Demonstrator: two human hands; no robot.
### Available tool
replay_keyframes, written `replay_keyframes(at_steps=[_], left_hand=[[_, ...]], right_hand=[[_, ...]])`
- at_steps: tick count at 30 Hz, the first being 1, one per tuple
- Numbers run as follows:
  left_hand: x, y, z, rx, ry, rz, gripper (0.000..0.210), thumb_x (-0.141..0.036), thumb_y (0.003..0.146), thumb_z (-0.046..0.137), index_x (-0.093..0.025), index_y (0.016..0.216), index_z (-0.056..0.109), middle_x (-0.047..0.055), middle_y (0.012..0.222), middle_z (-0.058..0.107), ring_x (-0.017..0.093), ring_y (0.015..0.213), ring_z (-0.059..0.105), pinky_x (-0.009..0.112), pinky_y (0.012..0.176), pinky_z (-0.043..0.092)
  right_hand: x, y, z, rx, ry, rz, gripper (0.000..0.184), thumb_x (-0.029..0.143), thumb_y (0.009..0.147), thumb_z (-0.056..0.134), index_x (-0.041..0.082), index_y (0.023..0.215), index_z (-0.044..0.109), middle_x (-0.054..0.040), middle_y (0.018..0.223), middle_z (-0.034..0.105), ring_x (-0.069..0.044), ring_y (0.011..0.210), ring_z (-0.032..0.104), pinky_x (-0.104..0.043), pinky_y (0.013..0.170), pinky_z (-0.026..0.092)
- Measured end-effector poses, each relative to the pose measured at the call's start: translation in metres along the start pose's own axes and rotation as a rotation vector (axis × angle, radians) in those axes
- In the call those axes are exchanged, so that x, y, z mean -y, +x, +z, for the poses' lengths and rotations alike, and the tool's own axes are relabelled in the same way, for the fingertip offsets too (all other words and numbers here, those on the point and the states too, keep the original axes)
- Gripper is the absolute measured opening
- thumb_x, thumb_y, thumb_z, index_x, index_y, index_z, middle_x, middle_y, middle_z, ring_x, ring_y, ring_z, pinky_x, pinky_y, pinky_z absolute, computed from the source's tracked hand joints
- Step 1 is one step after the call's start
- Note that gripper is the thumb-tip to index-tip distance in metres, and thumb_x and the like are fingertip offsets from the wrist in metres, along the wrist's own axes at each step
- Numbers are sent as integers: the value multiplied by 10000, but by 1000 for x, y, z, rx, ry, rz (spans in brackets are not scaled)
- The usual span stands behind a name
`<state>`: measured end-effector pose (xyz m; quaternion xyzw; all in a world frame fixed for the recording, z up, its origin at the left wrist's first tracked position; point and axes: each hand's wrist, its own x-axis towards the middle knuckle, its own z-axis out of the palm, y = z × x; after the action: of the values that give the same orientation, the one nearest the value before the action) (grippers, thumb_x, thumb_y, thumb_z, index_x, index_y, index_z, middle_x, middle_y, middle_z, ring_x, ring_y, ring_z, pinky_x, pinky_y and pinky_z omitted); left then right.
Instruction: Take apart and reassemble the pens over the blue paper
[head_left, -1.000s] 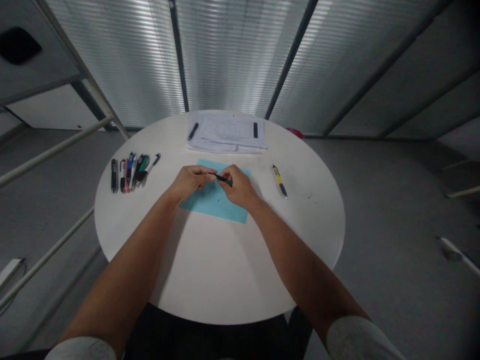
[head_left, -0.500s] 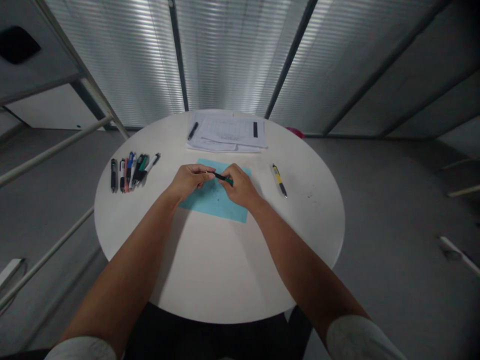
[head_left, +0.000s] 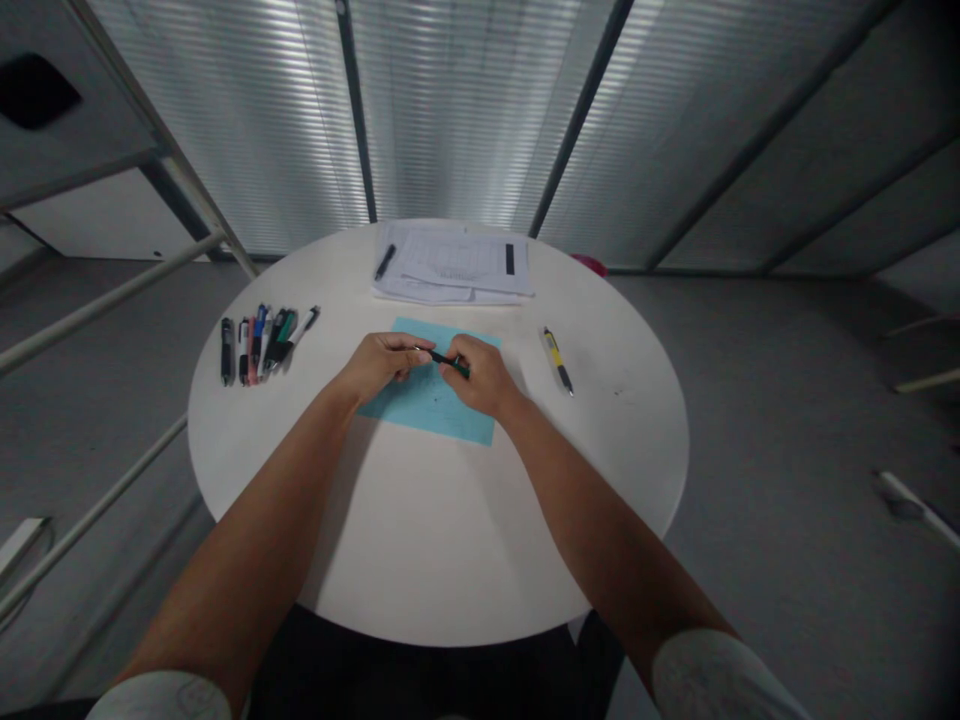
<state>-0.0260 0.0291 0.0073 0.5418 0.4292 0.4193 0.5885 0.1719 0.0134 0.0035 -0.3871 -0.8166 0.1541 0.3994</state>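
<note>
Between my two hands a dark pen (head_left: 441, 358) with a green part is held above a light blue sheet (head_left: 427, 410). My left hand (head_left: 381, 362) pinches its tip end between thumb and fingers. Around the green end, the fingers of my right hand (head_left: 480, 375) are closed. Part of the pen is hidden by the fingers. Small dark specks show on the blue sheet. To the right of my right hand lies a yellow and black pen (head_left: 558, 360), apart from it.
A row of several pens (head_left: 262, 345) lies on the left of the round white table (head_left: 442, 540). Stacked papers (head_left: 457, 268) with a black pen (head_left: 385, 262) on top are at the far edge. A metal rail (head_left: 112, 298) stands left of the table.
My hands have shifted very slightly, and the pen has turned a little between them. More of its green end is covered by my right hand. Everything else stays in place.
</note>
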Motion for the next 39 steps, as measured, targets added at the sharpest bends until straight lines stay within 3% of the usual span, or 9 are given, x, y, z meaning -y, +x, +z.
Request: replay_keyframes(at_steps=[9, 16, 18, 20, 23, 29, 33, 39], left_hand=[[2, 1, 0, 15, -108, -2, 357, -304, 581, 845, -140, 888, 766, -29, 520, 518, 61, 454, 406, 234, 476, 269], [3, 2, -2, 6, -116, 9, 379, -316, 594, 837, -140, 922, 768, -31, 523, 499, 62, 463, 400, 232, 478, 271], [4, 3, -2, 17, -96, 10, 377, -315, 600, 835, -142, 929, 769, -26, 535, 508, 64, 465, 406, 231, 475, 272], [4, 3, -2, 31, -103, 9, 374, -305, 601, 835, -147, 934, 771, -24, 544, 509, 64, 465, 408, 228, 471, 273], [5, 3, -2, 46, -147, -1, 357, -282, 598, 838, -151, 924, 772, -31, 537, 489, 58, 456, 391, 222, 460, 268], [0, 1, -1, 15, -276, -2, 335, -260, 578, 855, -153, 884, 774, -33, 541, 462, 61, 488, 399, 209, 456, 284], [-2, 1, -2, -27, -330, 39, 323, -236, 586, 850, -159, 889, 772, -35, 564, 457, 52, 499, 384, 194, 449, 286], [-7, -1, -5, -45, -357, 34, 334, -225, 618, 821, -148, 937, 759, -36, 583, 455, 55, 514, 401, 185, 444, 294]], right_hand=[[-3, 3, 4, -19, 0, 35, 157, 254, 837, 638, 206, 726, 538, -1, 736, 559, -148, 707, 520, -294, 681, 407], [-2, 4, -1, 75, 76, -53, 337, 378, 968, 453, 193, 728, 600, -27, 748, 597, -152, 743, 563, -289, 723, 425], [-1, 2, -1, 81, 68, -56, 265, 324, 948, 473, 193, 747, 586, -24, 747, 584, -152, 730, 547, -293, 717, 421], [1, 1, -1, 47, 71, -37, 58, 239, 875, 544, 193, 862, 576, -24, 817, 591, -150, 742, 536, -293, 716, 422], [0, 0, 2, -9, 89, 37, 214, 169, 764, 607, 201, 960, 525, -17, 888, 586, -143, 749, 525, -285, 697, 429], [-5, 2, 4, -57, 72, 97, 80, 226, 803, 648, 195, 823, 577, -7, 818, 575, -140, 747, 548, -280, 704, 458], [-2, 2, 1, -20, 25, 27, 157, 302, 914, 571, 210, 998, 667, -37, 943, 636, -149, 840, 599, -293, 805, 480], [2, 1, 0, -10, -79, 48, 302, 363, 972, 473, 220, 1161, 659, -62, 1048, 673, -173, 960, 628, -305, 878, 491]])
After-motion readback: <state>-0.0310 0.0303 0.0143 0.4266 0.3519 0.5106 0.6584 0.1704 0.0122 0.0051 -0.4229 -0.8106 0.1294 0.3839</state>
